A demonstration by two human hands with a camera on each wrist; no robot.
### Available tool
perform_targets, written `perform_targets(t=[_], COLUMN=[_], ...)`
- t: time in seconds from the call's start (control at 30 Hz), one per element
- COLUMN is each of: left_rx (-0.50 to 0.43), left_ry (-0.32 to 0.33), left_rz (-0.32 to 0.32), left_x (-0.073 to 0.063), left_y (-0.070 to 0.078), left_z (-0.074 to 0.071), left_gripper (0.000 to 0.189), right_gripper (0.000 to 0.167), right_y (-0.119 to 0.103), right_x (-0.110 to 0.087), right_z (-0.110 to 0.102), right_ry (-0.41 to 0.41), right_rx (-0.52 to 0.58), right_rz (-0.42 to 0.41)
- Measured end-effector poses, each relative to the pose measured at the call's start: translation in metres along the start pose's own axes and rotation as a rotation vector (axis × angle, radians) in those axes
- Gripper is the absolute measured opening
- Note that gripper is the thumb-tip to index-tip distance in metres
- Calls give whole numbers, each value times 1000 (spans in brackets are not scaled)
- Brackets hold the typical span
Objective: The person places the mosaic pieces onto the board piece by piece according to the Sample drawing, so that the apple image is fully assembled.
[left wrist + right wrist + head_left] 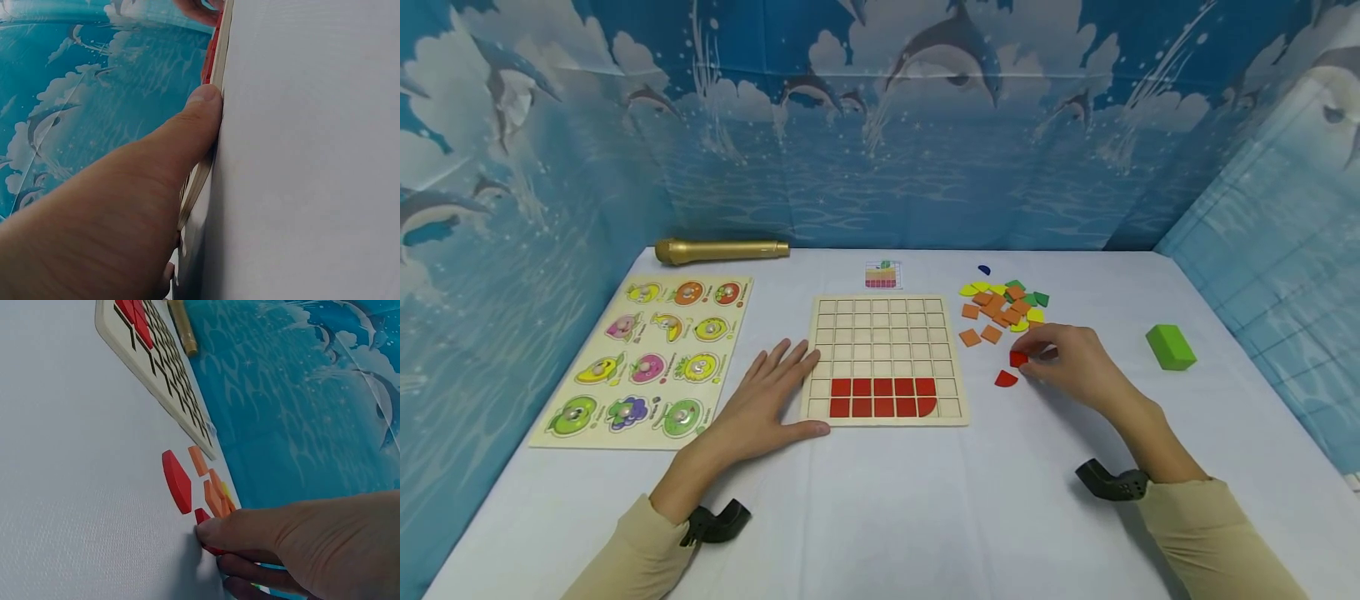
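Note:
My right hand (1071,362) pinches a red tile (1018,358) between thumb and fingers, low over the white table. Just in front of it lies a red quarter-round tile (1005,378), which also shows in the right wrist view as a red piece (177,482). My left hand (767,400) lies with fingers spread at the left edge of the wooden grid board (880,333), its thumb by the near corner. Two rows of red tiles (883,397) fill part of the board's lower grid, with a rounded corner at the lower right. The left thumb (197,119) touches the board's side.
Orange square tiles (996,304), with yellow and green pieces, are heaped right of the board. A small picture card (883,274) lies behind the board. A fruit puzzle board (647,358) sits left, a gold microphone (722,251) at the back, and a green block (1171,347) far right.

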State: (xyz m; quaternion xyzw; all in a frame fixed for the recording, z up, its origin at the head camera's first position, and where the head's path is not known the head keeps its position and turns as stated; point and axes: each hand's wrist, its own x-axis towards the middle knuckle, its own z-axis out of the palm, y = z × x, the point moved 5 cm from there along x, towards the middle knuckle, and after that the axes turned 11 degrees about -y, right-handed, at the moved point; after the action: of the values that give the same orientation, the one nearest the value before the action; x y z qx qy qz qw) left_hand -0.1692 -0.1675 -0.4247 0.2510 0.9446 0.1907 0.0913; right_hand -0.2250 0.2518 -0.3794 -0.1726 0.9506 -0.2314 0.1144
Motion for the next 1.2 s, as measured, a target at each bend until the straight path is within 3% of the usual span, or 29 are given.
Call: perform_targets(t=[0.27, 0.5, 0.9, 1.2], left_rx=[-12, -8, -16, -11], left_ry=[7, 11, 11, 10], left_rz=[-8, -12, -18, -17], left_x=[0, 0, 0, 0], left_y=[1, 0, 1, 0], left_z=[0, 1, 0, 0], left_gripper=[116, 117, 117, 117], right_gripper=[31, 28, 23, 23], right_y=[-2, -21, -90, -141], right_x=[2, 8, 40, 64], right_z=[-1, 1, 28, 59], right_ry=[29, 68, 19, -42], right_rx=[-30, -12, 57, 40], right_rz=[-7, -74, -276, -319])
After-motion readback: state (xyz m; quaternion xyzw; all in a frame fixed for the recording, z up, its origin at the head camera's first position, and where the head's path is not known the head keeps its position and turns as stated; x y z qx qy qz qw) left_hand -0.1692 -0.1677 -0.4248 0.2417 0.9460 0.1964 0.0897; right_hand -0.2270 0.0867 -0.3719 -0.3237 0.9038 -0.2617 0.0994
